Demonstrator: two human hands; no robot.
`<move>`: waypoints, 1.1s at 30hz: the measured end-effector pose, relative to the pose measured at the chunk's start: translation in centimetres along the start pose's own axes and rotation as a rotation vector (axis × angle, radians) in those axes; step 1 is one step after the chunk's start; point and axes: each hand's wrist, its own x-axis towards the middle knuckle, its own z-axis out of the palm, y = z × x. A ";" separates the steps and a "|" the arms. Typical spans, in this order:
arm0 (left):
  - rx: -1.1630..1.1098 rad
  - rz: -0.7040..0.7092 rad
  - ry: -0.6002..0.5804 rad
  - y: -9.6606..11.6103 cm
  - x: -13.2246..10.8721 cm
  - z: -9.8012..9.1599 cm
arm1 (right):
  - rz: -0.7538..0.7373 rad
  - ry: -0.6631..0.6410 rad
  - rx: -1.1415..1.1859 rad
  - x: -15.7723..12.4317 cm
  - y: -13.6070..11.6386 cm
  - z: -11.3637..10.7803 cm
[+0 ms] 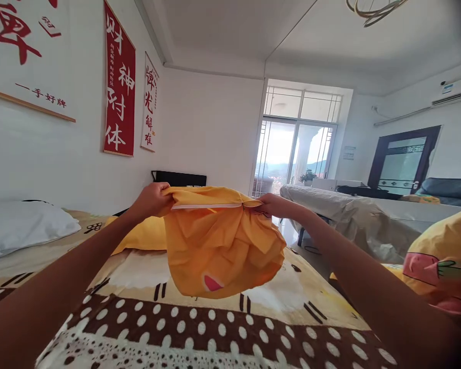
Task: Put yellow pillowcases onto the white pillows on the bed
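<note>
A yellow-orange cushion cover (223, 251) hangs in the air over the bed, its white zip strip running along the top edge and a pink patch near its bottom. My left hand (156, 199) grips the cover's upper left corner, fingers closed on the cloth. At the upper right, my right hand (275, 205) pinches the edge by the end of the zip. The cloth is pulled taut between both hands and sags in folds below. Behind it, more yellow fabric (144, 234) lies on the bed, partly hidden by my left forearm and the cover.
A patterned blanket (184, 320) covers the bed under my hands. White bedding (26, 225) lies at the left by the wall. A printed yellow cushion (441, 256) is at the right edge. Farther back stands furniture under a plastic sheet (353, 220), before a glass door (295, 154).
</note>
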 end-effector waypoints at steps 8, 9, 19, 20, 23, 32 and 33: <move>-0.231 -0.125 -0.507 0.6 -0.9 -3.9 | 0.008 -0.158 -0.037 -0.8 1.3 0.3; -0.269 -0.145 -0.515 0.5 -1.2 -4.1 | 0.015 -0.132 -0.071 -0.9 1.6 0.2; -0.354 -0.335 -0.227 -1.2 -1.1 -4.0 | 0.146 0.061 -0.382 -2.7 2.6 0.2; -0.338 -0.327 -0.186 -1.2 -1.0 -4.0 | 0.169 0.099 -0.434 -2.7 2.6 0.4; -0.251 -0.295 0.125 -0.9 -0.7 -4.3 | 0.223 0.221 -0.574 -2.7 2.0 1.5; -0.401 -0.286 0.823 0.4 1.0 -6.9 | 0.312 0.051 -0.584 -1.8 0.8 5.9; -0.424 -0.312 0.864 0.1 1.2 -7.5 | 0.323 0.003 -0.551 -1.8 1.3 6.3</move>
